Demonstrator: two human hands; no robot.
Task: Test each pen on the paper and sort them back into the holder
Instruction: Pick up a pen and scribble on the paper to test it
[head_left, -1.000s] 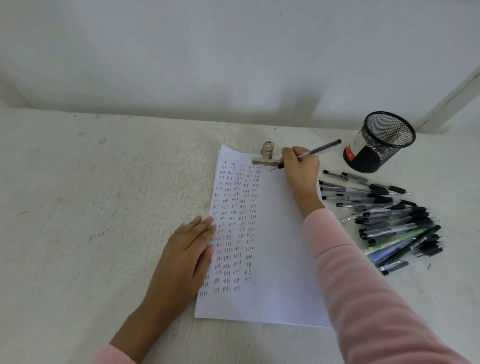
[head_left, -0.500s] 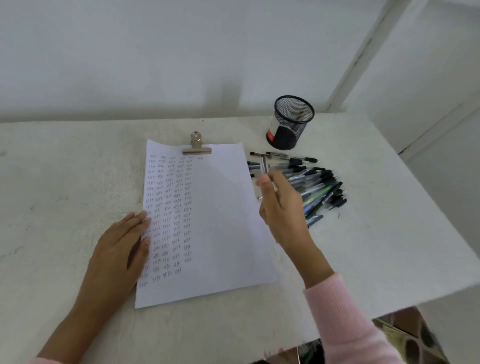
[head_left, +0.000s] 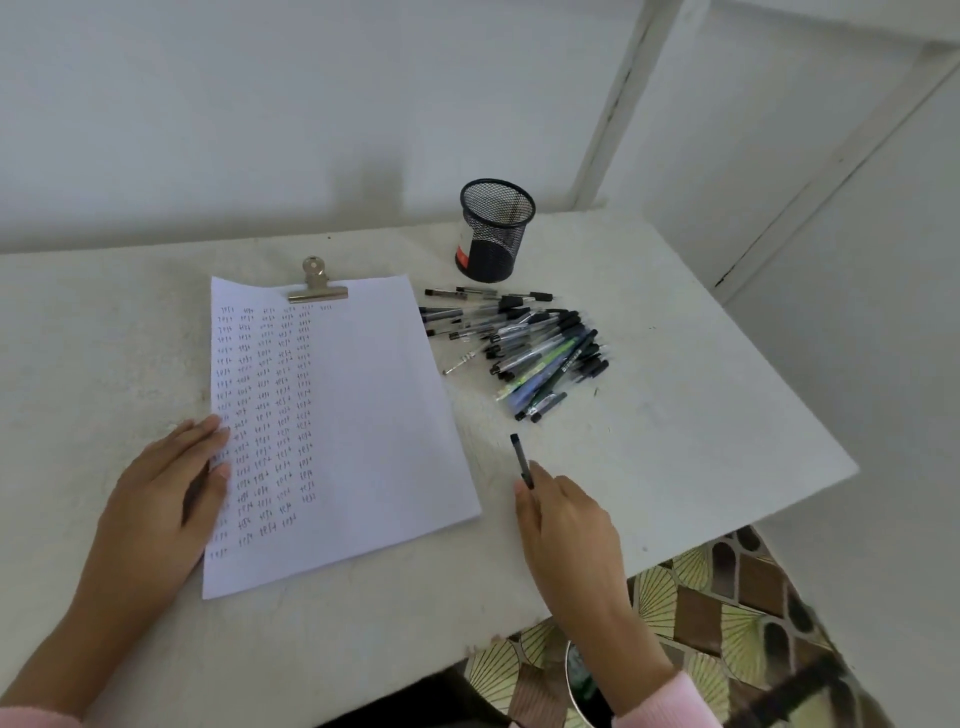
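My left hand (head_left: 161, 499) lies flat, fingers spread, on the lower left edge of the paper (head_left: 353, 415). At lower centre my right hand (head_left: 566, 525) pinches a dark pen (head_left: 521, 460) above the counter (head_left: 675, 415). The pen pile (head_left: 524, 348) lies right of the paper, below the mesh holder (head_left: 496, 228).

One paper (head_left: 363, 415), one holder (head_left: 496, 231), one clip (head_left: 317, 286), many pens (head_left: 530, 348).
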